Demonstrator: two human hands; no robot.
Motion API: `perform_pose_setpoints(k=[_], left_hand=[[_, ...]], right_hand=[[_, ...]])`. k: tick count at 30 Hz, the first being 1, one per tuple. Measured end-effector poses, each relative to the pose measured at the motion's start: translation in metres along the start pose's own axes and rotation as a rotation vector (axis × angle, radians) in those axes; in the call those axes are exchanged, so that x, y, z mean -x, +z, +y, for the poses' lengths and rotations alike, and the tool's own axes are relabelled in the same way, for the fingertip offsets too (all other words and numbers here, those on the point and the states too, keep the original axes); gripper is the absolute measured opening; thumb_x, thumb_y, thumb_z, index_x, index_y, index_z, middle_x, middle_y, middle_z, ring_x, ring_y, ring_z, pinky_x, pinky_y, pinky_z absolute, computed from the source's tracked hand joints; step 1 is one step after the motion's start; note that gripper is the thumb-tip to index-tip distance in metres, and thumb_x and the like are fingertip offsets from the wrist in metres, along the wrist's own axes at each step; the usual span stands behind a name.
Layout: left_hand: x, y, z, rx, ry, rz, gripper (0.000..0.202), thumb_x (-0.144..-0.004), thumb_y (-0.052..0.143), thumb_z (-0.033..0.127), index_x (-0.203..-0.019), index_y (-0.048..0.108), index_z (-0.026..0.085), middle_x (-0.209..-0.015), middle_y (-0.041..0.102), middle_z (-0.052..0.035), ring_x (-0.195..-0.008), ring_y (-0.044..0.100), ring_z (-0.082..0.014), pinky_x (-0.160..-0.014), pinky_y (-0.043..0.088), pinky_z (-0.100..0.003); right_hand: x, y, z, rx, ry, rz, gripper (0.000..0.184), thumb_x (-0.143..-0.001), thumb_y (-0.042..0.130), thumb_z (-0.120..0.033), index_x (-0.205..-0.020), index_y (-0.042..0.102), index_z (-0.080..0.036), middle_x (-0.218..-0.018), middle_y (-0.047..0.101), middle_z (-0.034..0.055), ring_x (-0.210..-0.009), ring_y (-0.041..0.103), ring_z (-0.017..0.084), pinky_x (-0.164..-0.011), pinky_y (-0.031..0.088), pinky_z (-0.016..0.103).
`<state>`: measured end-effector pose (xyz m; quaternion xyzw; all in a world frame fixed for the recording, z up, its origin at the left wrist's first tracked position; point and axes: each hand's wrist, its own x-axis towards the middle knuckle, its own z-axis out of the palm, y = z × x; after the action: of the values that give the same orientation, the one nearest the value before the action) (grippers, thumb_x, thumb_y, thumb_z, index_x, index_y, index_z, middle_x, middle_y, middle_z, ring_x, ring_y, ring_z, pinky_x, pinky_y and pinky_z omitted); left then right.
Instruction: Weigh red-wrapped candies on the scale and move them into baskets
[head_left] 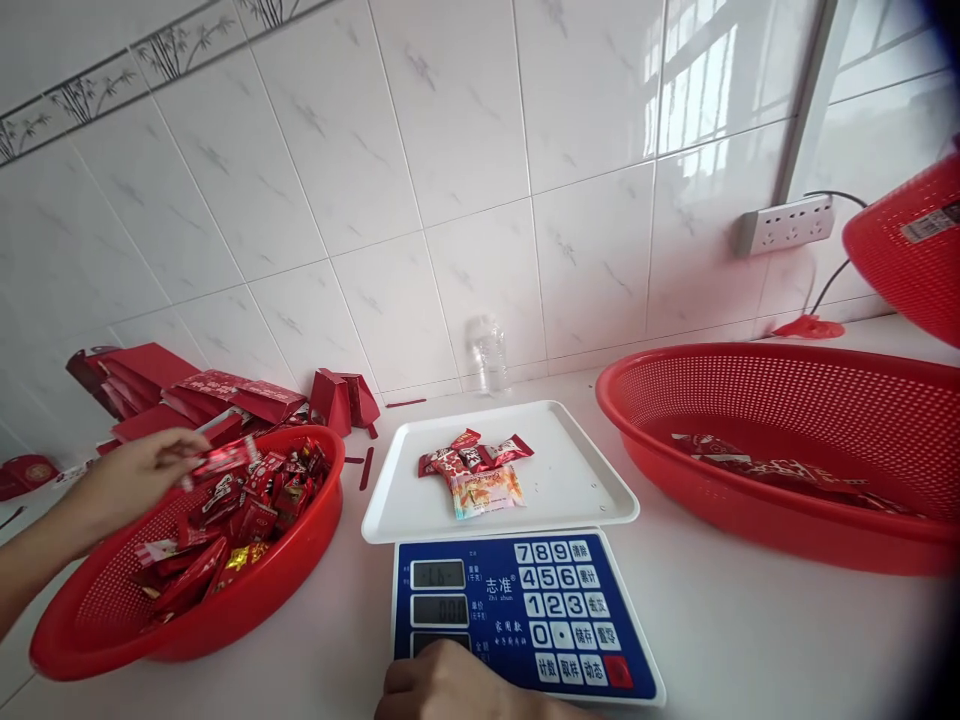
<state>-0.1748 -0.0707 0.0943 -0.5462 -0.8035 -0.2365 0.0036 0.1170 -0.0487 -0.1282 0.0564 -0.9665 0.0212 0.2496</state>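
My left hand reaches over the small red basket on the left and pinches a red candy wrapper above the pile of wrapped candies in it. My right hand rests at the bottom edge on the front of the blue weighing scale, fingers curled; I cannot make out anything in it. The scale's white tray holds several wrapped candies.
A large red basket with a few candies stands on the right, another red basket hangs at the far right. Folded red boxes lie by the tiled wall. A clear bottle and a power strip are behind.
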Motion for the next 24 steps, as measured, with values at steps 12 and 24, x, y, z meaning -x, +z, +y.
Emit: perform_pose_setpoints(k=[12,24], left_hand=[[0.026,0.113,0.118,0.442,0.205,-0.474,0.025,-0.074,0.059,0.036,-0.093,0.060,0.018,-0.095,0.067,-0.0075,-0.088,0.065,-0.0248,-0.080,0.052,-0.039],[0.021,0.165,0.153,0.065,0.545,-0.626,0.096,-0.084,0.029,0.079,-0.153,0.003,0.018,-0.161,-0.003,-0.0134,-0.146,-0.009,-0.0307,-0.118,0.004,-0.052]], right_hand=[[-0.001,-0.001,0.003,-0.034,0.052,-0.078,0.005,-0.093,0.058,-0.023,-0.091,0.060,-0.019,-0.067,0.060,-0.0031,-0.060,0.054,0.011,-0.044,0.035,0.020],[-0.003,0.027,0.011,-0.108,0.144,-0.054,0.026,-0.085,0.069,-0.023,-0.065,0.054,-0.017,-0.058,0.055,-0.0021,-0.053,0.054,0.011,-0.042,0.036,0.018]])
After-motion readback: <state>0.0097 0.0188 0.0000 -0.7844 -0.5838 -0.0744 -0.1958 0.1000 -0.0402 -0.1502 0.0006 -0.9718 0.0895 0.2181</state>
